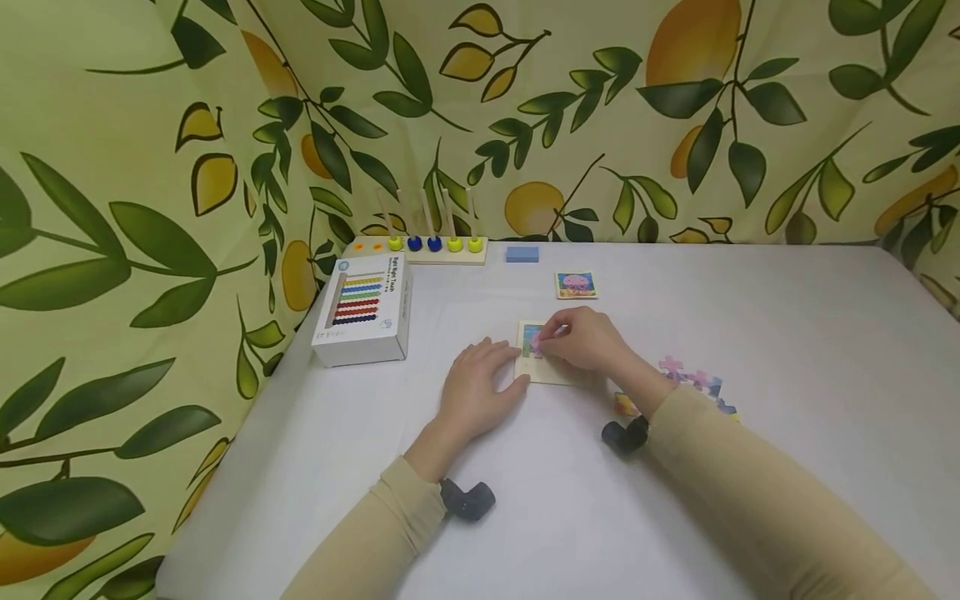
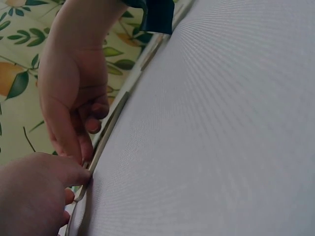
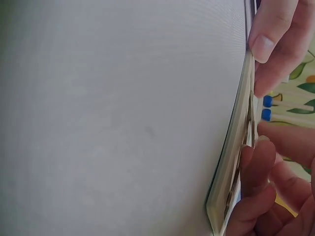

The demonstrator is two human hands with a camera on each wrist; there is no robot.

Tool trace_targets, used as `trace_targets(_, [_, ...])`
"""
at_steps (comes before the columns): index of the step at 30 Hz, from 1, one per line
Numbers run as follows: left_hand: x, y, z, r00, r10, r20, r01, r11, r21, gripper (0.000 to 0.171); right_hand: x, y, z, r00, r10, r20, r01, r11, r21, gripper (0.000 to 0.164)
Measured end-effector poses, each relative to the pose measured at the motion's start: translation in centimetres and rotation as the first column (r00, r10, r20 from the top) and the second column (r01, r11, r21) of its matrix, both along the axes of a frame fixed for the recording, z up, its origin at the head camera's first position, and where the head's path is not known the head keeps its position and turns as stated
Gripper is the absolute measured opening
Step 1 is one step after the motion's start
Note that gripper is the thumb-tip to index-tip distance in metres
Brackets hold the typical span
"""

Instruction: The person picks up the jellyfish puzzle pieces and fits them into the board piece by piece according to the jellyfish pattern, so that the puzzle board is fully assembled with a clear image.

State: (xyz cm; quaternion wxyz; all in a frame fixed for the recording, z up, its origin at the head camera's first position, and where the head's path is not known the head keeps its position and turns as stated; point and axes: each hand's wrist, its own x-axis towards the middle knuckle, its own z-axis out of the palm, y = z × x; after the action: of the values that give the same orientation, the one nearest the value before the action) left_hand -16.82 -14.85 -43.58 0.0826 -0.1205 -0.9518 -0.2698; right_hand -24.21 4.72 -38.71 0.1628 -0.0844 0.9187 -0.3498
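A small wooden puzzle board (image 1: 555, 372) lies flat in the middle of the table, with colourful puzzle pieces in its upper left part. My left hand (image 1: 476, 387) rests at its left side, fingers relaxed, thumb and index fingertips touching the edge. Over the board, my right hand (image 1: 583, 337) pinches a pink puzzle piece (image 1: 536, 341) between thumb and index finger. The right wrist view has the board (image 3: 231, 162) nearly edge-on, the right fingers (image 3: 258, 162) close over its surface and the left thumb (image 3: 263, 46) at its edge. Loose jigsaw pieces (image 1: 672, 365) lie beside the right forearm, partly hidden by the sleeve.
Beyond the board lies a square picture card (image 1: 576, 285) with a pink octopus-like figure. A blue block (image 1: 522, 254) and a wooden peg stand (image 1: 450, 257) with yellow and blue beads are at the back. A white toy box (image 1: 363, 312) stands back left.
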Motion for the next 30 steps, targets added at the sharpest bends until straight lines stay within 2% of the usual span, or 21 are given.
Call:
trace_targets(5, [-0.01, -0.01, 0.02, 1.0, 0.001, 0.012, -0.001, 1.0, -0.004, 0.042, 0.19, 0.03, 0.2, 1.0, 0.005, 0.019, -0.005, 1.0, -0.002, 0.023])
trace_targets(12, [-0.03, -0.03, 0.1, 1.0, 0.0, 0.01, 0.0, 1.0, -0.007, 0.043, 0.25, 0.03, 0.15, 0.996, 0.068, -0.06, -0.065, 0.997, 0.052, 0.024])
trace_targets(20, [0.04, -0.08, 0.13, 1.0, 0.003, 0.019, -0.002, 1.0, -0.011, 0.043, 0.57, -0.11, -0.02, 0.98, 0.141, -0.14, -0.123, 0.984, 0.133, 0.024])
trace_targets(30, [0.08, 0.03, 0.2, 1.0, 0.01, 0.029, -0.009, 1.0, -0.02, 0.044, 0.74, -0.12, 0.43, 0.965, 0.2, -0.169, -0.164, 0.965, 0.205, 0.028])
